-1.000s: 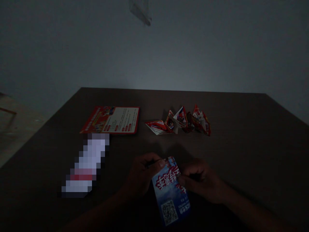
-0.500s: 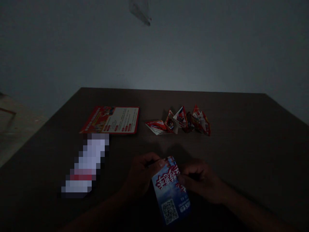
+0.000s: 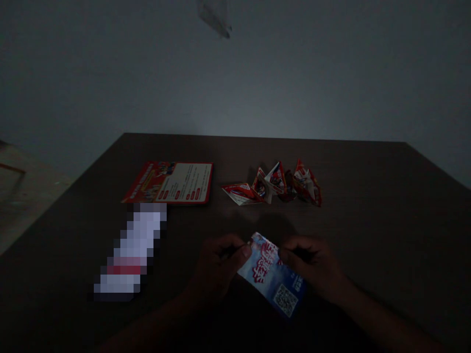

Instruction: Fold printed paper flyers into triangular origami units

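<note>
A blue printed paper (image 3: 270,274) with red and white characters and a QR code is held tilted above the near part of the table. My left hand (image 3: 224,262) pinches its upper left edge between thumb and fingers. On the paper's right edge, my right hand (image 3: 312,262) is closed in a similar pinch. Beyond the hands, several folded red and white paper pieces (image 3: 274,184) lie in a row. The undersides of the held paper and some fingertips are hidden.
On the dark table (image 3: 353,181), a stack of red and white printed sheets (image 3: 184,181) lies at the back left. In front of it is a pixelated, pale long object (image 3: 132,250). A pale wall (image 3: 294,73) stands behind the table.
The blue paper has turned, its QR code end swinging to the right. My right hand has shifted slightly up and right; my left hand has hardly moved.
</note>
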